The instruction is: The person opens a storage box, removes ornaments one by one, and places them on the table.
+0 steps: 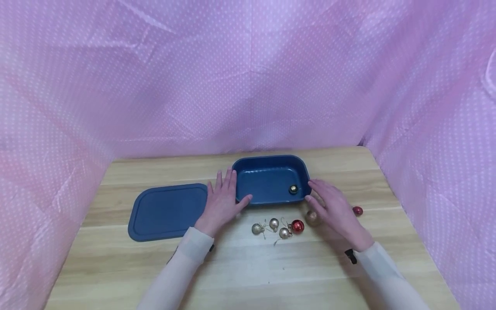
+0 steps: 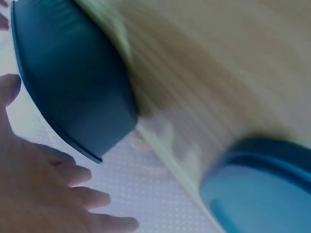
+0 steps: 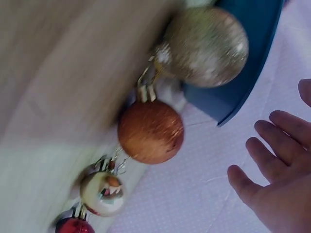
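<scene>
A dark blue rectangular box (image 1: 257,184) stands without its lid near the table's back edge. One small shiny gold ball ornament (image 1: 293,189) lies inside it, toward the front right corner. My left hand (image 1: 221,206) is at the box's left end, fingers spread and fairly straight, thumb by the front left corner. At the right end, my right hand (image 1: 335,211) has extended fingertips right at the rim and nothing in its grasp. Partly behind that hand sits a glittery gold ball (image 1: 312,218). The right wrist view shows a copper-coloured ball (image 3: 151,131) near the box.
The flat blue lid (image 1: 168,212) lies on the wooden table left of the box. In front are a glittery ball (image 1: 257,228), two pale gold balls (image 1: 274,223) and a red ball (image 1: 297,226). Another red ornament (image 1: 358,211) rests beyond the right hand. Pink dotted cloth (image 1: 240,86) surrounds the table.
</scene>
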The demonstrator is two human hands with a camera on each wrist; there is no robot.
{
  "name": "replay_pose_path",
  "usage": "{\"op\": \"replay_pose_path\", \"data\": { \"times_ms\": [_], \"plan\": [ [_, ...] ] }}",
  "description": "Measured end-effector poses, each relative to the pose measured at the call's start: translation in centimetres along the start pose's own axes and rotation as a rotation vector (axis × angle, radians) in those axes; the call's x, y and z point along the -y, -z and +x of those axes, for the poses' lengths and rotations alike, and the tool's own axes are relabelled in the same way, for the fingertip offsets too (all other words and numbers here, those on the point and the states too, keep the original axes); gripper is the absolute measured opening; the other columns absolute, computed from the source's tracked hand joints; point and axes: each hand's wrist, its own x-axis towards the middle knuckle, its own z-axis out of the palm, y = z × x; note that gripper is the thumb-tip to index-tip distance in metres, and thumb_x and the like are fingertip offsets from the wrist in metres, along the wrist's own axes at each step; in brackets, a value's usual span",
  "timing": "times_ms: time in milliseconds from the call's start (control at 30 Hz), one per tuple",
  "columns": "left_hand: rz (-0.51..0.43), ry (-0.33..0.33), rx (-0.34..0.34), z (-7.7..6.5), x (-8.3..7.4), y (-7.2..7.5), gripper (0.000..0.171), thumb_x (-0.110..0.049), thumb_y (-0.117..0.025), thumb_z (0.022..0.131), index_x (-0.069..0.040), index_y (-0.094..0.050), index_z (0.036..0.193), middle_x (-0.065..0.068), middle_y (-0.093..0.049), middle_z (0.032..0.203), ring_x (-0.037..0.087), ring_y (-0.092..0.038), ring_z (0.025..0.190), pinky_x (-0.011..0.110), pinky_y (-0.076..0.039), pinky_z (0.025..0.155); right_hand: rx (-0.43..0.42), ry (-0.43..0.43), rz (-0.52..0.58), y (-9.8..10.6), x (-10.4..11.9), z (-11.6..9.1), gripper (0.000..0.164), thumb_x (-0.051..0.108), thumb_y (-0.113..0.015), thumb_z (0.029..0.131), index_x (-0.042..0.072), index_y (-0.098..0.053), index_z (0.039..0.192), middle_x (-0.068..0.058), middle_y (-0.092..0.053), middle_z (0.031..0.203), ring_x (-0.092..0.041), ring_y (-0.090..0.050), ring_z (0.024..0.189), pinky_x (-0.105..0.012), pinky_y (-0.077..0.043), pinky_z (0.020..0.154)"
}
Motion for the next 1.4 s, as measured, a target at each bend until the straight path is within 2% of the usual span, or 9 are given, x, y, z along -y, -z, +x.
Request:
{"op": "replay_pose_path", "data": {
  "times_ms": [233,533,700,900,1033,1133,1400],
  "plan": [
    [-0.036,-0.116,-0.077,1.2,-2.6,0.4,0.083,-0.059,-0.056,0.102,-0.012,-0.028,0.165,0.014,-0.017,0.172,0.037,-0.013,0.158,0.064,-0.017,0.122,0.102,-0.020,-0.012,-0.2,-1.2,0.3,0.054,0.023,-0.067,0.102,-0.010,-0.054,0.143,-0.030,-0.051,0.148,-0.050,-0.047,0.137,-0.064,-0.037,0.112],
    [-0.184,-0.260,-0.063,3.1,-5.8,0.3,0.069,-0.047,-0.065,0.101,-0.013,-0.044,0.158,0.013,-0.030,0.168,0.037,-0.026,0.155,0.057,-0.027,0.122,0.185,-0.057,0.022,-0.4,-1.2,0.1,0.060,0.033,-0.064,0.104,-0.007,-0.051,0.147,-0.028,-0.045,0.154,-0.047,-0.043,0.142,-0.062,-0.037,0.113],
    [-0.254,-0.259,0.009,4.1,-7.0,0.0,0.067,-0.043,-0.070,0.099,-0.014,-0.048,0.156,0.010,-0.041,0.163,0.031,-0.036,0.151,0.050,-0.032,0.120,0.232,-0.074,0.014,-0.3,-1.0,0.1,0.061,0.037,-0.062,0.105,-0.004,-0.050,0.149,-0.026,-0.043,0.156,-0.046,-0.044,0.142,-0.062,-0.037,0.113],
    [-0.417,-0.218,0.129,5.6,-7.9,-0.5,0.061,-0.037,-0.073,0.098,-0.016,-0.054,0.152,0.007,-0.055,0.151,0.027,-0.050,0.140,0.044,-0.041,0.115,0.260,-0.076,0.008,-0.3,-1.0,0.1,0.062,0.037,-0.061,0.105,-0.004,-0.049,0.150,-0.025,-0.041,0.158,-0.045,-0.043,0.143,-0.061,-0.036,0.114],
    [-0.521,-0.211,0.195,6.6,-8.1,-0.9,0.055,-0.030,-0.075,0.097,-0.011,-0.059,0.146,0.009,-0.064,0.140,0.023,-0.058,0.131,0.038,-0.046,0.110,0.274,-0.080,0.008,-0.4,-1.1,0.1,0.062,0.038,-0.060,0.106,-0.004,-0.049,0.150,-0.024,-0.041,0.159,-0.045,-0.043,0.143,-0.061,-0.036,0.114],
    [-0.565,-0.210,0.239,7.3,-8.3,-1.1,0.052,-0.026,-0.075,0.097,-0.007,-0.061,0.144,0.009,-0.067,0.134,0.022,-0.062,0.125,0.035,-0.049,0.105,0.271,-0.075,0.006,-0.4,-1.2,0.2,0.062,0.038,-0.060,0.106,-0.004,-0.049,0.150,-0.024,-0.041,0.159,-0.045,-0.044,0.143,-0.061,-0.036,0.114],
    [-0.530,-0.229,0.289,8.7,-8.7,-2.2,0.045,-0.020,-0.077,0.096,-0.004,-0.066,0.136,0.010,-0.072,0.119,0.020,-0.066,0.110,0.031,-0.052,0.097,0.250,-0.048,0.003,-0.4,-1.3,0.2,0.061,0.035,-0.063,0.104,-0.005,-0.051,0.148,-0.024,-0.042,0.158,-0.045,-0.046,0.141,-0.061,-0.037,0.113]
  ]
}}
